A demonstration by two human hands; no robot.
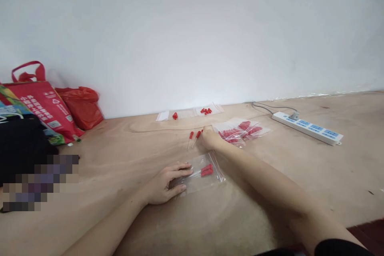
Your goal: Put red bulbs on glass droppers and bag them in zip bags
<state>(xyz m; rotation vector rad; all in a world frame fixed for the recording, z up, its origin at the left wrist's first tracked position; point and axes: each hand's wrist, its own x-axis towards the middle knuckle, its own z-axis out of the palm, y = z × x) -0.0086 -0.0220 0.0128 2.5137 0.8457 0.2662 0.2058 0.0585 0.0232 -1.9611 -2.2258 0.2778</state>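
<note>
A clear zip bag (196,184) lies flat near the middle of the table, with red-handled tools (207,170) inside. My left hand (168,184) rests on the bag's left end, its fingers spread. Beyond the bag, two loose red-handled screwdrivers (191,135) lie on the table. My right hand (210,138) is just right of them, its fingers curled down around something I cannot make out; a bit of red shows at the fingertips. Several filled clear bags (250,130) with red-handled tools lie beside and beyond my right hand.
Near the wall lie bags with small red pieces (206,111). A white power strip (309,128) with a plugged-in cable lies at the right. A red shopping bag (45,108), a red plastic bag (82,106) and a black item (24,148) stand at the left.
</note>
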